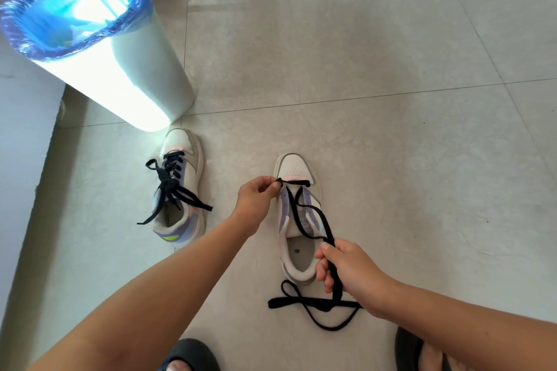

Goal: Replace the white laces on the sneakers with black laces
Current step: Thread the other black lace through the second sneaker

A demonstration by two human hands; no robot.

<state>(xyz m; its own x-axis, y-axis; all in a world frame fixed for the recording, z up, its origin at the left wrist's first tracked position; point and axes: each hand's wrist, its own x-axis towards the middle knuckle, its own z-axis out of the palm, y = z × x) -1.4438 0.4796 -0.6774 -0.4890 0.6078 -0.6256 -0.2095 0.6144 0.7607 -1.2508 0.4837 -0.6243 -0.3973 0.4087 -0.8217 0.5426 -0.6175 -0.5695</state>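
The left hand [259, 194] pinches the black lace [313, 220] at the right sneaker's [297, 166] lowest eyelets; the right hand [343, 268] grips its slack. Pull both ends even, apparently untwisted, before crossing upward.

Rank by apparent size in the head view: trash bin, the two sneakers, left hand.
1. Trash bin
2. Laced sneaker and half-laced sneaker: look alike, unranked
3. Left hand
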